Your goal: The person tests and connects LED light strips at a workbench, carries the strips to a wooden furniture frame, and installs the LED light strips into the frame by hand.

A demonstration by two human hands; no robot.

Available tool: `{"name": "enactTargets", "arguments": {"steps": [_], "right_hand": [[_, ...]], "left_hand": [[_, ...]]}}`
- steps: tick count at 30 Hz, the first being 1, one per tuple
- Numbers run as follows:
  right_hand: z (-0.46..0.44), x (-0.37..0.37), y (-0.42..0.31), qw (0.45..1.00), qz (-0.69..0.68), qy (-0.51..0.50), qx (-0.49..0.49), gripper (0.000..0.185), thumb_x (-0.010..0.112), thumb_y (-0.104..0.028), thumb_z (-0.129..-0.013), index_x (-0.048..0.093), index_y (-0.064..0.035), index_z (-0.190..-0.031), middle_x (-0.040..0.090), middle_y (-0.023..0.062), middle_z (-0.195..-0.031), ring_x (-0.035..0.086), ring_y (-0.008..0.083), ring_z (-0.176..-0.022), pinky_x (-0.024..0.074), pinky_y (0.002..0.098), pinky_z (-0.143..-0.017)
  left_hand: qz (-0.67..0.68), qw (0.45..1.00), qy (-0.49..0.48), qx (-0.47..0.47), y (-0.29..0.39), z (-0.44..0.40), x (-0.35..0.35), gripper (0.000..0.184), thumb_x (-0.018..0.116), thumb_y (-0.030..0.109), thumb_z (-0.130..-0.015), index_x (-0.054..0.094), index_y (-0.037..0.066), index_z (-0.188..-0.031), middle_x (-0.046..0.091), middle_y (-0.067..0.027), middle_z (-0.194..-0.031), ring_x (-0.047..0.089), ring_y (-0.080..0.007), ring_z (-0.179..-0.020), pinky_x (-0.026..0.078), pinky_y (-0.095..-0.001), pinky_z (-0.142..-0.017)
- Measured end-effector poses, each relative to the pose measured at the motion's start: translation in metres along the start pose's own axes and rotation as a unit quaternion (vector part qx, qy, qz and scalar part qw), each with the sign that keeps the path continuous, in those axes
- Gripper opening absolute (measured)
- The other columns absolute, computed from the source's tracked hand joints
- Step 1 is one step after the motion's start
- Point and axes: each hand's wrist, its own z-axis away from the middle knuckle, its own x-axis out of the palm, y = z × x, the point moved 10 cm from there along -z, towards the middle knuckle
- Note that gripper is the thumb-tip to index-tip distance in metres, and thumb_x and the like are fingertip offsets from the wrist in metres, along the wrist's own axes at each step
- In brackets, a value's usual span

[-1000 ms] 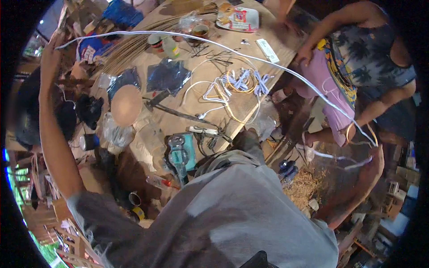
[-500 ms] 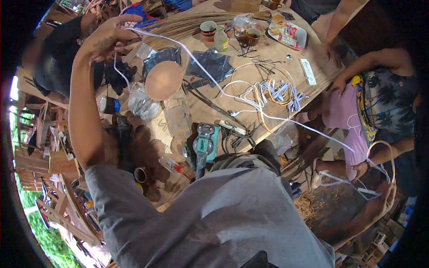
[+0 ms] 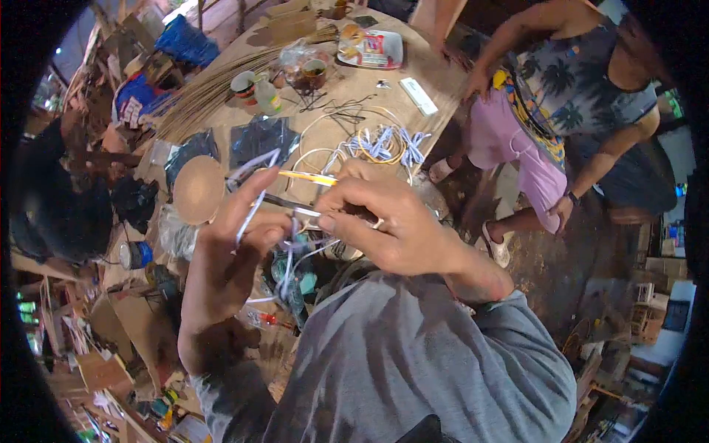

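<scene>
My left hand (image 3: 236,229) has a white cord (image 3: 256,210) looped around its bent fingers, with the index finger raised. Facing it over the near table edge, my right hand (image 3: 388,218) pinches the cord between thumb and fingers. A bright yellow strand (image 3: 310,178) runs between the left index finger and the right hand; its kind is unclear. Loose cord loops hang below both hands. Behind them on the table lies a tangled bundle of white and tan cord (image 3: 380,144). A teal power tool (image 3: 284,277) is partly hidden beneath the hands.
The wooden table (image 3: 436,74) holds thin sticks (image 3: 214,92), a striped mug (image 3: 244,86), a glass bottle (image 3: 267,96), a food tray (image 3: 371,49), a white box (image 3: 419,96), black plastic (image 3: 262,140) and a round disc (image 3: 199,190). A seated person (image 3: 565,74) is at the right.
My left hand has come down from the upper left, and my right hand has come in from the lower right. The stretched cord is now gathered in loops between them. The view has shifted right.
</scene>
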Motion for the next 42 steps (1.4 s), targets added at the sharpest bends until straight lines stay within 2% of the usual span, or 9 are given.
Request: {"name": "enactTargets", "arguments": {"steps": [8, 14, 15, 25, 31, 34, 35, 38, 42], "right_hand": [[-0.001, -0.003, 0.015, 0.999, -0.013, -0.046, 0.005, 0.022, 0.065, -0.013, -0.087, 0.062, -0.002, -0.105, 0.055, 0.0064, -0.085, 0.052, 0.0187, -0.079, 0.0416, 0.031, -0.068], [0.038, -0.048, 0.129, 0.926, -0.304, 0.125, 0.183, 0.054, 0.061, -0.002, -0.085, 0.044, -0.0018, -0.136, 0.06, 0.0053, -0.1, 0.051, 0.0108, -0.082, 0.0402, 0.0244, -0.069], [0.046, -0.048, 0.141, 0.9, -0.384, 0.131, 0.162, 0.05, 0.058, 0.0, -0.086, 0.045, -0.0018, -0.135, 0.061, 0.0069, -0.103, 0.053, 0.0114, -0.083, 0.0412, 0.0238, -0.069], [0.054, -0.034, 0.158, 0.84, -0.509, 0.155, 0.112, 0.051, 0.056, 0.002, -0.087, 0.042, -0.0004, -0.136, 0.063, 0.0165, -0.11, 0.059, 0.0155, -0.092, 0.0451, 0.0265, -0.077], [0.035, -0.015, 0.141, 0.838, -0.524, 0.101, 0.118, 0.059, 0.056, 0.004, -0.085, 0.036, -0.0006, -0.14, 0.058, 0.0217, -0.123, 0.059, 0.022, -0.105, 0.0453, 0.0317, -0.085], [0.028, -0.004, 0.13, 0.84, -0.527, 0.068, 0.113, 0.063, 0.053, 0.007, -0.082, 0.035, -0.0017, -0.142, 0.057, 0.0223, -0.125, 0.058, 0.0236, -0.11, 0.0453, 0.0324, -0.088], [0.027, -0.001, 0.128, 0.84, -0.526, 0.059, 0.118, 0.065, 0.053, 0.008, -0.081, 0.034, -0.0009, -0.142, 0.057, 0.0222, -0.125, 0.059, 0.0234, -0.107, 0.0456, 0.0324, -0.088], [0.02, 0.002, 0.115, 0.849, -0.515, 0.045, 0.105, 0.067, 0.052, 0.009, -0.08, 0.033, -0.0004, -0.143, 0.057, 0.0228, -0.125, 0.059, 0.0248, -0.107, 0.0459, 0.0326, -0.089], [0.015, -0.001, 0.104, 0.851, -0.517, 0.04, 0.081, 0.068, 0.051, 0.011, -0.08, 0.03, -0.0011, -0.144, 0.056, 0.0244, -0.125, 0.057, 0.0294, -0.113, 0.0462, 0.0339, -0.088]], "left_hand": [[0.204, 0.955, -0.052, -0.208, -0.032, 0.011, 0.022, 0.035, 0.063, 0.032, -0.087, 0.056, 0.0, -0.098, 0.063, -0.0096, -0.082, 0.06, -0.0127, -0.068, 0.046, -0.026, -0.058], [0.311, 0.936, 0.157, -0.046, -0.075, 0.031, -0.085, 0.032, 0.059, 0.03, -0.091, 0.06, -0.001, -0.099, 0.053, 0.0016, -0.067, 0.038, -0.0035, -0.045, 0.025, -0.0188, -0.037], [0.269, 0.886, 0.358, -0.119, -0.077, 0.045, -0.11, 0.033, 0.058, 0.03, -0.091, 0.06, -0.001, -0.1, 0.053, 0.0017, -0.068, 0.037, -0.003, -0.045, 0.027, -0.0184, -0.037], [0.49, 0.856, 0.137, 0.095, -0.026, 0.116, -0.206, 0.02, 0.038, 0.016, -0.102, 0.043, -0.001, -0.112, 0.038, -0.0009, -0.076, 0.031, -0.0046, -0.051, 0.027, -0.0208, -0.039], [0.246, 0.885, 0.393, 0.026, -0.036, 0.1, -0.151, 0.018, 0.045, 0.016, -0.099, 0.047, 0.001, -0.109, 0.043, -0.0008, -0.084, 0.034, -0.005, -0.052, 0.03, -0.0191, -0.042], [-0.039, 0.948, 0.308, 0.063, -0.052, 0.064, -0.118, 0.026, 0.051, 0.016, -0.088, 0.055, -0.003, -0.106, 0.054, -0.0007, -0.083, 0.041, -0.0052, -0.054, 0.033, -0.0203, -0.048], [0.193, 0.939, 0.285, -0.017, -0.092, 0.05, -0.108, 0.029, 0.051, 0.016, -0.085, 0.057, -0.004, -0.105, 0.057, -0.0014, -0.082, 0.045, -0.0057, -0.056, 0.035, -0.0207, -0.05], [0.152, 0.971, 0.167, -0.082, -0.063, -0.011, -0.036, 0.039, 0.07, 0.015, -0.078, 0.059, -0.003, -0.111, 0.063, -0.0105, -0.106, 0.054, -0.0056, -0.066, 0.041, -0.0181, -0.054], [0.207, 0.968, 0.012, -0.142, -0.088, -0.035, 0.03, 0.035, 0.073, 0.019, -0.082, 0.06, 0.0, -0.107, 0.065, -0.0066, -0.088, 0.049, -0.0055, -0.057, 0.036, -0.0187, -0.05]]}}
